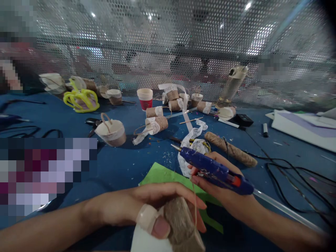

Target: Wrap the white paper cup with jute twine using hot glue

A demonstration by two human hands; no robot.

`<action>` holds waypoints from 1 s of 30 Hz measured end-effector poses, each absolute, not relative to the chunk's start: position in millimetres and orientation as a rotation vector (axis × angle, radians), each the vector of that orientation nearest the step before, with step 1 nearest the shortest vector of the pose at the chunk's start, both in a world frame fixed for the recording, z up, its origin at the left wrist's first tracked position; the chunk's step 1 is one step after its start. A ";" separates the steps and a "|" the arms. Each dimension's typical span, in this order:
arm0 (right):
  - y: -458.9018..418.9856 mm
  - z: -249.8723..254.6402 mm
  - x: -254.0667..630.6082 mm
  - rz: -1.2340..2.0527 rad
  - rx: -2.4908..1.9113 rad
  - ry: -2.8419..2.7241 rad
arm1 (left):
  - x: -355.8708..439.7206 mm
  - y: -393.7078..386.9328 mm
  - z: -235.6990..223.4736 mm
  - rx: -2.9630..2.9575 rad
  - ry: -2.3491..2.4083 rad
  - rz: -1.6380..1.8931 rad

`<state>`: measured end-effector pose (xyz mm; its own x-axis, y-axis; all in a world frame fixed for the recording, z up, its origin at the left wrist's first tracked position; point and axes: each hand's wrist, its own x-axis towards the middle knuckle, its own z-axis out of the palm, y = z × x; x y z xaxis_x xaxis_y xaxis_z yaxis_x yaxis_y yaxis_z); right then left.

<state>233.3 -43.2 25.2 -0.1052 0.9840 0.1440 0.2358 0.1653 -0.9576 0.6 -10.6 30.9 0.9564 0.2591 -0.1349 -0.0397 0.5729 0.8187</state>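
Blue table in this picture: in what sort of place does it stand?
It is probably a craft workshop: on the blue table lie a roll of twine and a lace-trimmed cup, and a glue gun is held above.

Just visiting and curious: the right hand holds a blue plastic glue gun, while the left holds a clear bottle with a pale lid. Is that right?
Not quite: the left hand holds a brown twine-wrapped cylinder; the clear bottle is farther back, as the head view shows. The right hand does hold the blue glue gun.

Blue glue gun (pixel 207 166), green sheet (pixel 160 174)
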 end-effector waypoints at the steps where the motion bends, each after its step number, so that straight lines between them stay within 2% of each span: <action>1: -42.6 25.0 233.1 1.059 -1.232 -1.494 | -1.4 -10.4 31.4 0.940 0.216 0.184; 11: -36.1 20.1 249.2 0.755 -1.490 -1.330 | -4.5 -8.0 34.5 0.746 0.166 0.612; 14: -42.1 26.6 250.3 0.670 -1.422 -1.427 | -3.3 -4.1 32.4 0.747 0.327 0.730; 19: -51.3 33.3 250.3 0.716 -1.087 -1.773 | -2.8 -1.6 26.3 0.764 0.491 0.828; 30: -46.7 21.4 258.1 0.630 -1.091 -2.000 | -3.0 -3.4 23.8 0.812 0.568 0.907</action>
<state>258.1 -46.7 21.4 -0.3476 0.8559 0.3829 0.4816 0.5133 -0.7103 -3.0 -3.4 23.8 0.5089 0.8555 -0.0955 -0.4598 0.3640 0.8100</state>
